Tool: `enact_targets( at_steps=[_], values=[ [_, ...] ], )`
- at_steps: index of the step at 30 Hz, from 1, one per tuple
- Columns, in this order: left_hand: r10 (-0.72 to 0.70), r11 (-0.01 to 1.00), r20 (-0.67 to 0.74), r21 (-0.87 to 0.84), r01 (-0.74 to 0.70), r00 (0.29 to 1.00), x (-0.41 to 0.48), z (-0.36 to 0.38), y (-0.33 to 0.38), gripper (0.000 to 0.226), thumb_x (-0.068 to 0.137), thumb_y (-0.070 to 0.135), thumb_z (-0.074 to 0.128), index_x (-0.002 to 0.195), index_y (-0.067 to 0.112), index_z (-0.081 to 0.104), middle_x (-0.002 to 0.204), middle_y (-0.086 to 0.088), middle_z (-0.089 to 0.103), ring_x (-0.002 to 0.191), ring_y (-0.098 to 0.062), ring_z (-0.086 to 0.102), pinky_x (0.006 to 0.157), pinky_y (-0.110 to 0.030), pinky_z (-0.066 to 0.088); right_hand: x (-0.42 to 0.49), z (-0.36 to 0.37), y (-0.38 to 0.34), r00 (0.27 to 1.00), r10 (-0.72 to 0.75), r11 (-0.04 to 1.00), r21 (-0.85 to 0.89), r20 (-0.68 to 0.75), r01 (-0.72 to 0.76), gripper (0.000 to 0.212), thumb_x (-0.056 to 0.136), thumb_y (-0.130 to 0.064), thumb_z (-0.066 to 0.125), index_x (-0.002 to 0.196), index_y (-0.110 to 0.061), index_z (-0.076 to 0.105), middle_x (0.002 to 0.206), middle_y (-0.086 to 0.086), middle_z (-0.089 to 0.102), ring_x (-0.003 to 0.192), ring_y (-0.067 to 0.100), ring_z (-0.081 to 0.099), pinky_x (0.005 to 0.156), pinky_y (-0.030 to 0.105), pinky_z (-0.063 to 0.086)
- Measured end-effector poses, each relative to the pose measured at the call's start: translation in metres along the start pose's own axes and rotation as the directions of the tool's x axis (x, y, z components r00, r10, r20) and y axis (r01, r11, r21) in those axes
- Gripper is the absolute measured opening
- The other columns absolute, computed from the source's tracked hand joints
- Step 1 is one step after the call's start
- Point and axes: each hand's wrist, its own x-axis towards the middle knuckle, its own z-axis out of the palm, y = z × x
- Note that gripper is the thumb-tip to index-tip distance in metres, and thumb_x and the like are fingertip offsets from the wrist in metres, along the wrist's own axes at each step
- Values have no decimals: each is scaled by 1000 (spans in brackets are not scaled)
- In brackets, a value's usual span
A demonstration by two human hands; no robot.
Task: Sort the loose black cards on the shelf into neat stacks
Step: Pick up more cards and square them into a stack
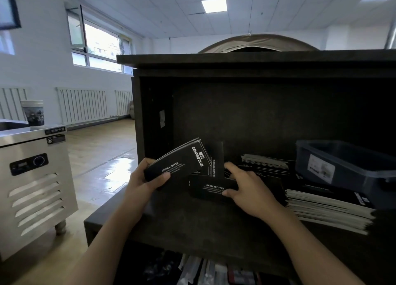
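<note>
My left hand (143, 178) grips a tilted bundle of black cards (179, 161) printed "CAMPING CLUB" and "DRINK&COFFEE", held above the dark shelf board (182, 222). Just right of it, my right hand (246, 188) pinches a single black card (211, 189) lying flat over other loose cards (216, 156). Behind my right hand is a low spread of cards (265, 165). A tall, uneven stack of cards (327, 207) sits at the right of the shelf.
A dark plastic bin (351, 169) rests on the right stack. The shelf has a dark back wall and a top board (235, 59). A steel cabinet (36, 182) with a cup (33, 112) stands at the left. Packets lie on the lower shelf (203, 269).
</note>
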Motion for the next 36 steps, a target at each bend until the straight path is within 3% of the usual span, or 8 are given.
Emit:
enact_targets(
  at_steps=[6, 10, 14, 18, 21, 28, 34, 36],
  values=[
    [-19, 995, 179, 103, 0, 984, -3, 2, 1, 32, 68, 13, 81, 88, 9, 57, 96, 8, 72, 95, -13, 66, 78, -24, 54, -2, -5, 9, 988, 102, 971, 229, -118, -73, 41, 74, -16, 78, 106, -39, 65, 98, -11, 70, 90, 6, 65, 81, 40, 57],
    [-71, 932, 340, 359, -60, 938, -1, 5, -4, 27, 78, 10, 74, 81, 32, 60, 128, 12, 61, 121, -7, 56, 103, -42, 45, -1, -8, 18, 992, 126, 953, 279, -25, -114, 30, 86, -10, 65, 110, -29, 68, 110, -10, 65, 107, 10, 59, 87, 32, 52],
    [-100, 859, 349, 503, -97, 932, 1, 9, -7, 34, 78, 19, 76, 94, 39, 53, 129, 13, 59, 123, -2, 53, 107, -41, 43, 1, -10, 13, 982, 155, 850, 491, 110, -189, 36, 90, 5, 52, 103, -24, 68, 100, -5, 67, 98, 11, 61, 73, 15, 44],
    [-119, 834, 346, 544, -95, 931, -2, 17, -4, 64, 78, 19, 75, 126, 40, 38, 127, 12, 57, 116, -3, 55, 104, -29, 44, 3, -6, 7, 977, 168, 798, 563, 132, -213, 49, 83, 10, 35, 99, -18, 72, 109, 5, 69, 108, 19, 60, 98, 34, 45],
    [-70, 815, 369, 557, -161, 927, -4, 20, -3, 62, 77, 18, 77, 118, 48, 42, 113, 19, 60, 106, 6, 58, 93, -15, 44, -1, -7, 0, 987, 109, 708, 687, 119, -161, 51, 84, 4, 31, 87, -23, 74, 96, -2, 73, 97, 15, 66, 88, 31, 51],
    [6, 776, 393, 578, -252, 920, -5, 21, -3, 35, 76, 19, 78, 96, 34, 54, 93, 22, 66, 91, 3, 64, 77, -9, 46, 4, -3, -11, 990, -73, 803, 582, -120, 129, 7, 84, -18, 69, 84, -22, 74, 84, -8, 73, 83, -2, 66, 75, 14, 50],
    [36, 768, 377, 582, -267, 926, -6, 19, -2, 39, 74, 23, 79, 104, 33, 56, 99, 14, 68, 97, 3, 63, 81, -9, 47, 11, -8, -6, 936, -5, 813, 543, -351, 208, 11, 93, -12, 55, 83, -11, 60, 81, 7, 62, 79, 15, 60, 77, 32, 47],
    [33, 768, 365, 587, -257, 930, -7, 19, -1, 44, 73, 24, 80, 107, 34, 55, 102, 16, 67, 98, 5, 62, 82, -7, 46, 10, -20, -2, 894, -46, 843, 462, -446, 274, 13, 95, -12, 52, 93, -19, 62, 87, -1, 65, 86, 6, 62, 79, 24, 50]
  ],
)
